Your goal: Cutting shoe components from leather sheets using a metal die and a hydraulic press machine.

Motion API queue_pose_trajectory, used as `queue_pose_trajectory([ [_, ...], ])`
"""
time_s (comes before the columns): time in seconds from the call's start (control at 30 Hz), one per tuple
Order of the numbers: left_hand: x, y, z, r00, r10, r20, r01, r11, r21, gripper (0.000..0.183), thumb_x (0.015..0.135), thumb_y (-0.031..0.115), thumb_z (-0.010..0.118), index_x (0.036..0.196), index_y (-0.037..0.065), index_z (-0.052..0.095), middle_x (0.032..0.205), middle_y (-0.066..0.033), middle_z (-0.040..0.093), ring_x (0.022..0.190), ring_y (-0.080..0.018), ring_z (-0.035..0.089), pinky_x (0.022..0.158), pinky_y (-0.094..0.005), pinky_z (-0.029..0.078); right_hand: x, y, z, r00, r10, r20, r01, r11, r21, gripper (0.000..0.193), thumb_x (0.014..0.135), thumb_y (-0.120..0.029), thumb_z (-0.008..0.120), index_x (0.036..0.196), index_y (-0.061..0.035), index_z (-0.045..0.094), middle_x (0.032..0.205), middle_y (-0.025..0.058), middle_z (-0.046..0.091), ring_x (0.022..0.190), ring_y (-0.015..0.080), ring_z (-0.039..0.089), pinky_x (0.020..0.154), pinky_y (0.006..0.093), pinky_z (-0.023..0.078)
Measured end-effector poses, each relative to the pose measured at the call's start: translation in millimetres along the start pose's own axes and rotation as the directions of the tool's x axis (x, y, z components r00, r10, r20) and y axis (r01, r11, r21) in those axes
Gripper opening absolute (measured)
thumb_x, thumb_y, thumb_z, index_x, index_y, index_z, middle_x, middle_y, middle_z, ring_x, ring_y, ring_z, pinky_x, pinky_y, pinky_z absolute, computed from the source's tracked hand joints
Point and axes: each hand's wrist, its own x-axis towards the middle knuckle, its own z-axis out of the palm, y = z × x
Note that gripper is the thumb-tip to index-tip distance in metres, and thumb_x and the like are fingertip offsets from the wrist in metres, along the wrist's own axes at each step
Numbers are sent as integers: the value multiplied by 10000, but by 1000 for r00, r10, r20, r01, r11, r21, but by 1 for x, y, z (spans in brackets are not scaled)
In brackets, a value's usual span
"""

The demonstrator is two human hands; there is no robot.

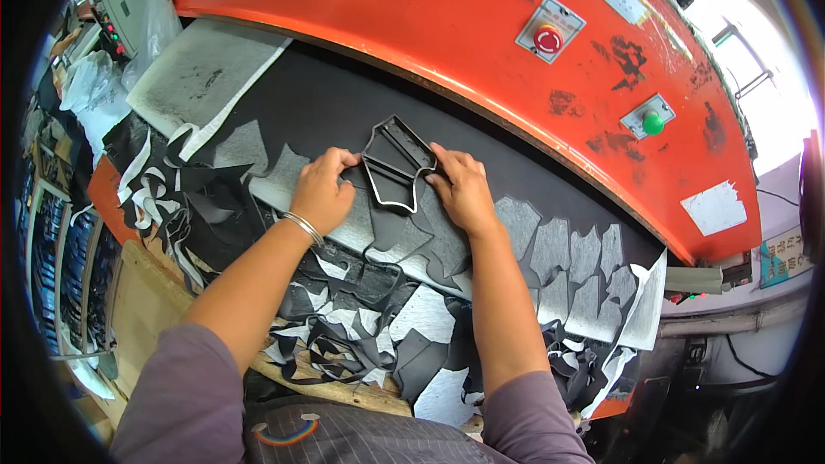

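Between both hands (464,192), metal frame (391,172)

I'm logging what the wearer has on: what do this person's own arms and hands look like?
The left hand and right hand are ungloved. Short purple-grey sleeves leave the forearms bare. A silvery bangle circles the left wrist.

Glaring daylight whitens the right-hand window (769,47); outer edges curve.

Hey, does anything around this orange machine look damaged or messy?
Yes: dark patches mar the orange machine, the white sticker at its right is ragged-edged, and scraps lie jumbled nearest the person.
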Motion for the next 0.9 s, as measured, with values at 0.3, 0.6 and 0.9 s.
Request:
queue_pose_trajectory([
  [0.3, -3, -1, -1, 998, 68, 18, -68, 997, 43, 291, 750, -60, 493, 1031, 12, 481, 1171, -196, 632, 1239, -323, 513, 1041, -388, 357, -1, 8, -3, 1000, -5, 12, 3, 991, 135, 467, 817, -115, 647, 1277, -157, 575, 1166, 125, 598, 1056, 335, 520, 949, 386, 413],
  [0.6, -4, 5, -1, 999, 42, 18, -43, 997, 72, 286, 742, -52, 495, 1021, 15, 489, 1153, -196, 641, 1238, -326, 512, 1031, -392, 369, -1, 8, -5, 998, -4, 57, 1, 999, 43, 465, 803, -115, 645, 1261, -174, 593, 1205, 119, 579, 1064, 340, 510, 944, 386, 416],
  [0.9, -5, -6, -3, 993, 117, 25, -119, 975, 186, 338, 732, 10, 545, 1067, 53, 526, 1202, -177, 613, 1124, -299, 583, 999, -374, 355, 0, 3, -5, 998, 29, 55, -32, 997, 65, 480, 768, -206, 731, 1233, -170, 615, 1198, 86, 600, 1087, 323, 511, 949, 383, 417],
])
